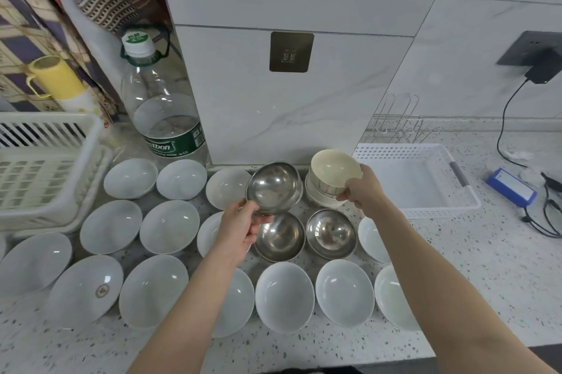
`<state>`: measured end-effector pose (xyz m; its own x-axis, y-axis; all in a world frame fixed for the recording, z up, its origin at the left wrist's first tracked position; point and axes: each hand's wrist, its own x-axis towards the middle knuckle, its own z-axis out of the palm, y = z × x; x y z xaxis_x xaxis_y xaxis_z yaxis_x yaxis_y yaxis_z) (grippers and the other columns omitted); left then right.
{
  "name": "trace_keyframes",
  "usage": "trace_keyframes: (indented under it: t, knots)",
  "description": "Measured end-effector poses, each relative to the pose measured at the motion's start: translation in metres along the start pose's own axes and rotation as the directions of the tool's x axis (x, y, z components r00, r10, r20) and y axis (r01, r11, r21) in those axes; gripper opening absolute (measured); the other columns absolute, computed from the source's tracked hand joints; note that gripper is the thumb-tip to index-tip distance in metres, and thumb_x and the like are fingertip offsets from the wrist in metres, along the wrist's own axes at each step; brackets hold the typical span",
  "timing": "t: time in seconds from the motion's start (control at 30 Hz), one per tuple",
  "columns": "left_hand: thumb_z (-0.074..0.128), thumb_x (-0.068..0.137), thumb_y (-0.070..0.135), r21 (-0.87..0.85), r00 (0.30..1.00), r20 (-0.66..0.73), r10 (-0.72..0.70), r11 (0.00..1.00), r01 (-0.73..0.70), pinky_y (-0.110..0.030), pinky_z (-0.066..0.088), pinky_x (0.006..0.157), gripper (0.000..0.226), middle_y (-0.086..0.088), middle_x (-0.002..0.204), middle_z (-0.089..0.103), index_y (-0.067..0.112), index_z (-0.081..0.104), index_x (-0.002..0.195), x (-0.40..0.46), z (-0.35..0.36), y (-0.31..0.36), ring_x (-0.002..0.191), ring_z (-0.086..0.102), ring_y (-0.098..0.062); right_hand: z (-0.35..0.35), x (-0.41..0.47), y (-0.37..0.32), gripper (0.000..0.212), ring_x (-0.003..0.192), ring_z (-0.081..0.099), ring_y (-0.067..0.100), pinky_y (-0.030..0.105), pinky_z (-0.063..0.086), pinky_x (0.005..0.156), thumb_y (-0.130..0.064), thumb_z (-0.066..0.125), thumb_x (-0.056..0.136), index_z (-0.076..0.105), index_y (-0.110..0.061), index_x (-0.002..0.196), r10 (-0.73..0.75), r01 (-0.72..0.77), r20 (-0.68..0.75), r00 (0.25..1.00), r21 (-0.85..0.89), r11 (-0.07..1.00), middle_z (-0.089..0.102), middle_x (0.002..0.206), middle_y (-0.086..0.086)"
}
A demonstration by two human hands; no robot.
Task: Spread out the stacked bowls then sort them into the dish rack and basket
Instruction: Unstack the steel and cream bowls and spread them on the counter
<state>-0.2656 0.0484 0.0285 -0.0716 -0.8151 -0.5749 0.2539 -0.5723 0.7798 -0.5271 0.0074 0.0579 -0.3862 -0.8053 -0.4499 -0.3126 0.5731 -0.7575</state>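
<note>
- speckled stone counter (474,267) against a white marble-look tiled wall, covered with bowls laid out singly.
- held above the counter near the wall: steel bowl (272,188), tilted, rim pinched by the left hand (240,229), thumb inside the rim and fingers curled beneath.
- just right of it: cream bowl (334,170), gripped at its side by the right hand (363,191), fingers wrapped around the wall; raised slightly askew over a short stack of cream bowls (320,195).
- below the held bowls, resting on the counter side by side: two more steel bowls (281,236), (331,233).
- around these, in rough rows toward the front edge: many white bowls (284,296), open side up, one with a brown emblem (102,291) inside.
- far left: white plastic dish rack (45,167) sitting on its tray.
- right of the cream stack: white perforated basket (416,182); behind it a wire rack (398,125).
- back left: large clear water bottle (161,106), yellow mug (51,77).
- far right: blue box (511,186), black cables, charger in a wall socket (541,71).
</note>
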Motion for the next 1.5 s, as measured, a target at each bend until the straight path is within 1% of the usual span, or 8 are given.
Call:
trace_keyframes:
  t: [0.23, 0.43, 0.6, 0.77, 0.87, 1.13, 1.27, 1.5]
  knots:
    - [0.051, 0.094, 0.008, 0.022, 1.000, 0.012, -0.018, 1.000, 0.018, -0.017, 0.022, 0.031, 0.026, -0.016, 0.074, 0.071, -0.003, 0.058, 0.116, -0.001, 0.006, -0.002, 0.040, 0.036, -0.007, -0.011, -0.009, -0.007, 0.069, 0.070, 0.061, 0.031, 0.019, 0.029, 0.032, 0.008, 0.037, 0.069, 0.043, -0.023, 0.131, -0.037, 0.038, -0.010, 0.999, 0.100, 0.994, 0.059, 0.101, 0.014]
    - [0.051, 0.093, 0.008, -0.003, 0.999, -0.006, -0.035, 0.999, 0.035, -0.017, 0.021, 0.031, 0.028, -0.015, 0.073, 0.072, -0.004, 0.056, 0.118, -0.003, 0.016, -0.012, 0.039, 0.039, -0.007, -0.040, -0.035, -0.006, 0.065, 0.044, 0.062, 0.013, 0.018, 0.027, 0.034, 0.006, 0.039, 0.080, 0.042, -0.033, 0.131, -0.107, 0.123, -0.067, 0.992, 0.322, 0.939, 0.065, 0.084, 0.022]
    - [0.054, 0.090, 0.008, -0.009, 0.999, -0.004, -0.033, 0.999, 0.033, -0.017, 0.022, 0.030, 0.021, -0.011, 0.071, 0.072, 0.002, 0.058, 0.111, -0.011, 0.039, -0.021, 0.039, 0.041, -0.006, -0.075, -0.055, 0.026, 0.061, 0.055, 0.068, 0.016, 0.017, 0.029, 0.034, 0.004, 0.041, 0.084, 0.043, -0.033, 0.133, -0.097, 0.150, -0.145, 0.985, 0.428, 0.891, 0.066, 0.091, 0.017]
    - [0.053, 0.093, 0.010, 0.003, 1.000, 0.004, 0.007, 1.000, -0.007, -0.017, 0.021, 0.031, 0.019, -0.012, 0.072, 0.072, 0.001, 0.059, 0.108, -0.025, 0.075, -0.036, 0.039, 0.041, -0.005, -0.119, -0.062, 0.073, 0.065, 0.056, 0.068, 0.019, 0.017, 0.030, 0.034, 0.005, 0.041, 0.086, 0.040, -0.030, 0.141, -0.028, 0.138, -0.224, 0.974, 0.493, 0.859, 0.068, 0.079, 0.012]
    - [0.052, 0.093, 0.010, -0.039, 1.000, 0.000, 0.014, 0.999, -0.014, -0.016, 0.021, 0.031, 0.014, -0.014, 0.074, 0.073, 0.005, 0.059, 0.104, -0.035, 0.103, -0.049, 0.038, 0.040, -0.004, -0.147, -0.058, 0.100, 0.067, 0.054, 0.067, 0.018, 0.016, 0.029, 0.033, 0.006, 0.040, 0.086, 0.038, -0.029, 0.144, 0.005, 0.117, -0.231, 0.973, 0.511, 0.851, 0.064, 0.092, 0.012]
    - [0.049, 0.093, 0.010, -0.164, 0.998, -0.059, -0.010, 0.986, 0.000, -0.015, 0.021, 0.031, 0.012, -0.010, 0.069, 0.071, 0.012, 0.059, 0.098, -0.053, 0.181, -0.089, 0.035, 0.041, -0.002, -0.207, -0.043, 0.163, 0.070, 0.054, 0.069, 0.015, 0.025, 0.045, 0.045, 0.000, 0.041, 0.085, 0.036, -0.044, 0.140, -0.064, 0.112, -0.215, 0.975, 0.218, 0.969, 0.059, 0.108, -0.002]
    - [0.050, 0.093, 0.013, -0.173, 0.996, -0.090, -0.008, 0.985, -0.007, -0.016, 0.020, 0.032, 0.015, -0.010, 0.069, 0.069, 0.009, 0.060, 0.103, -0.060, 0.205, -0.109, 0.037, 0.032, -0.004, -0.216, -0.034, 0.192, 0.072, 0.059, 0.070, 0.016, 0.041, 0.056, 0.059, -0.003, 0.043, 0.083, 0.035, -0.048, 0.139, -0.110, 0.111, -0.099, 0.989, 0.002, 0.994, 0.065, 0.079, -0.008]
    - [0.049, 0.091, 0.007, -0.208, 0.979, -0.201, -0.016, 0.978, -0.027, -0.016, 0.021, 0.029, 0.013, -0.016, 0.081, 0.068, 0.005, 0.058, 0.100, -0.080, 0.224, -0.132, 0.036, 0.046, -0.004, -0.206, -0.017, 0.212, 0.074, 0.057, 0.070, 0.013, 0.028, 0.052, 0.054, -0.002, 0.041, 0.085, 0.030, -0.039, 0.147, -0.121, 0.123, 0.097, 0.988, -0.017, 0.992, 0.062, 0.085, -0.012]
